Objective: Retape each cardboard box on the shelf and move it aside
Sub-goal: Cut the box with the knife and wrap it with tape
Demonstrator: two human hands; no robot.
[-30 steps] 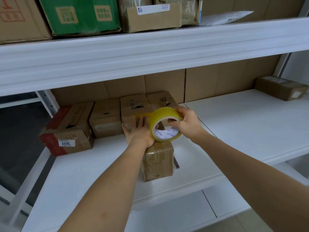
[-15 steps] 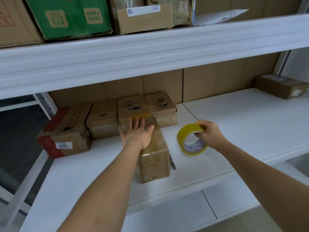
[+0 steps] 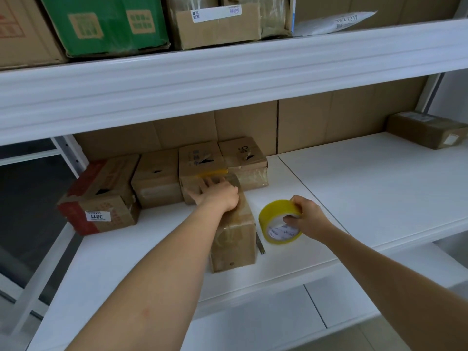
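Note:
A small taped cardboard box (image 3: 234,239) stands lengthwise near the front of the white shelf (image 3: 367,193). My left hand (image 3: 219,195) lies flat on its far top end, fingers stretched toward the boxes behind. My right hand (image 3: 307,219) grips a yellow tape roll (image 3: 274,222) that stands on edge on the shelf just right of the box. A row of several boxes sits at the back left: a red-printed one (image 3: 101,196), a plain one (image 3: 157,178), a labelled one (image 3: 201,160) and one marked in black (image 3: 244,158).
A thin dark tool (image 3: 260,245) lies on the shelf between box and roll. Another box (image 3: 428,129) sits at the far right back. The upper shelf (image 3: 228,72) overhangs, carrying a green carton (image 3: 106,24) and brown boxes. A lower shelf (image 3: 253,323) shows below.
My right hand carried the tape roll off the box top, down and to the right onto the shelf. My left hand slid forward along the box top toward the back row.

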